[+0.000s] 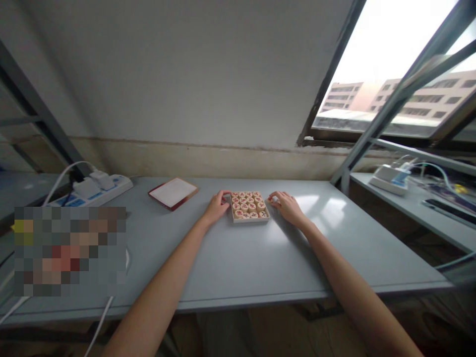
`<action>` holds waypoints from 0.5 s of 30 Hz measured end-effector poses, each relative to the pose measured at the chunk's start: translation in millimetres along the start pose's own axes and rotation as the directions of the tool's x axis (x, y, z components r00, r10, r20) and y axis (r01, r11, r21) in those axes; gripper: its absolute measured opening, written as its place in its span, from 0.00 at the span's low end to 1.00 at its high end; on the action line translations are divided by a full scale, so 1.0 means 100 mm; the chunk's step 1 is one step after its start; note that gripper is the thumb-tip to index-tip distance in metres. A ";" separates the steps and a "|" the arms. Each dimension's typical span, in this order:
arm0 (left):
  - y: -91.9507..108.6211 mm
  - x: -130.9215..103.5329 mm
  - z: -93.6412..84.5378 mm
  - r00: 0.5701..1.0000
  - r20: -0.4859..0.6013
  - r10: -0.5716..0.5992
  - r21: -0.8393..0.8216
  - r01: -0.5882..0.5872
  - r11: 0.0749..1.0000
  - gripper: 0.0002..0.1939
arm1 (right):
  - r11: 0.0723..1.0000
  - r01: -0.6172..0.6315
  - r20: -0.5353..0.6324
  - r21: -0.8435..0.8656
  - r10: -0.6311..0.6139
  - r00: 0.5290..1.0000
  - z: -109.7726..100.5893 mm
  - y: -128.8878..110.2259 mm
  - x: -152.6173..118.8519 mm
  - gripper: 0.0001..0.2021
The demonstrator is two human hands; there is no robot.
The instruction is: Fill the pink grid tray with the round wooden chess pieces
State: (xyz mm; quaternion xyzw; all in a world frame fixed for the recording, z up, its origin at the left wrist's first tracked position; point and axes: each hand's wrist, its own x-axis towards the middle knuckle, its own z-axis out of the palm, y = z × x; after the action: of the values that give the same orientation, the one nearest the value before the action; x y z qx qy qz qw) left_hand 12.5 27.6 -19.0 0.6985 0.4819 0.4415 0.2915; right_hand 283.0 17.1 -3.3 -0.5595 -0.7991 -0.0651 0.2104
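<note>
A shallow white box [251, 221] filled with rows of round wooden pieces [249, 204], marked with red and dark characters, lies on the grey table [238, 267]. My left hand [216, 206] rests at the box's left side, its fingertips by the far left corner, thumb and fingers apart and nothing held. Just off the right side of the box, my right hand [285, 206] has its fingers bent over the tabletop near the far right corner; what lies beneath the fingertips is too small to tell. To the left lies a white lid with a dark red edge [173, 193].
A white power strip [111, 191] with plugs and cables sits at the back left, above a pixelated patch. Another power strip [390, 178] and a dark phone [449, 212] lie on the neighbouring desk at right. A wall and metal frame posts stand behind.
</note>
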 end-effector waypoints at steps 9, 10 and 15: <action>0.04 -0.03 -0.02 0.997 0.071 -0.025 -0.188 0.038 0.981 0.19 | 0.999 -0.024 -0.111 0.043 0.028 0.993 -0.18 -0.15 0.00 0.05; 0.04 -0.03 -0.02 0.997 0.079 -0.025 -0.208 0.041 0.977 0.18 | 0.997 -0.015 -0.138 0.081 0.026 0.990 -0.21 -0.19 0.00 0.05; 0.01 -0.01 -0.02 0.995 0.094 -0.044 -0.268 0.068 0.961 0.19 | 0.915 0.177 -0.018 0.362 -0.183 0.983 -0.22 -0.49 -0.04 0.10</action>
State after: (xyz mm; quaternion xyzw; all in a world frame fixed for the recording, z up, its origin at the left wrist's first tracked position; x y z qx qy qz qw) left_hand 11.1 26.5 -18.1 0.6566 0.4234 0.4639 0.4176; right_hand 244.3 -11.3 21.3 -0.4357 -0.8471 0.0688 0.2963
